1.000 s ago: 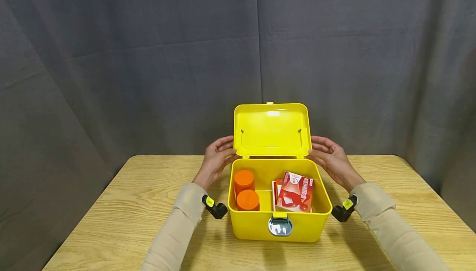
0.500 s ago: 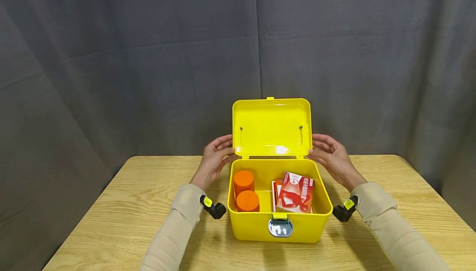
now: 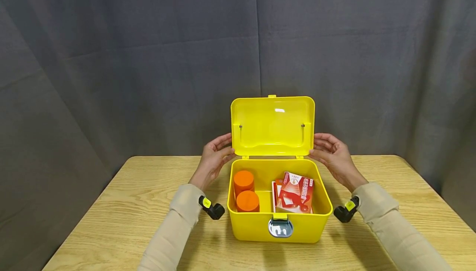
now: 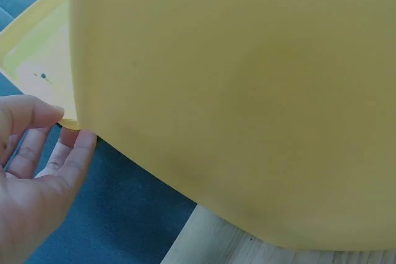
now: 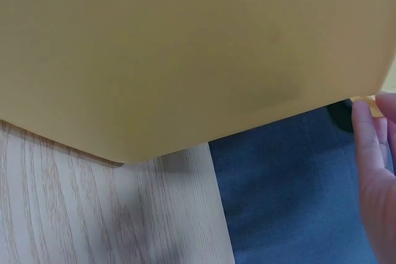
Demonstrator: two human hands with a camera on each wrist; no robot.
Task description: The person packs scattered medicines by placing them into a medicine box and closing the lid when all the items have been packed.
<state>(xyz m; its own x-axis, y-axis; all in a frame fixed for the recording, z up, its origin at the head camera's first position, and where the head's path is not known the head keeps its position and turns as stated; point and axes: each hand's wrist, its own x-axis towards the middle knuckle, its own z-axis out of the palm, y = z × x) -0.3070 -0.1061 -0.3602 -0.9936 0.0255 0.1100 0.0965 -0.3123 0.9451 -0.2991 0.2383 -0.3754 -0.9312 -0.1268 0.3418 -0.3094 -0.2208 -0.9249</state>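
Note:
A yellow storage box (image 3: 260,227) stands on the table with its lid (image 3: 273,118) raised. My left hand (image 3: 213,157) holds the lid's left edge near the hinge, thumb in front and fingers behind. On the opposite edge, my right hand (image 3: 334,159) grips the lid in the same way. In the left wrist view, the left thumb and fingers (image 4: 37,159) lie about the lid's corner. The right wrist view shows the box side (image 5: 185,60) and only part of the right hand (image 5: 374,153). The fingertips behind the lid are hidden.
Two round orange-topped containers (image 3: 247,200) stand in the box's left side. A red and white carton (image 3: 295,192) leans at the right over another flat item. A grey latch (image 3: 280,228) is on the box front. Behind the wooden table (image 3: 148,205) hangs a grey curtain (image 3: 167,77).
The lid has swung up and toward me about its hinge, held by both hands. Its top edge now appears higher and wider. The box and its contents have stayed in place.

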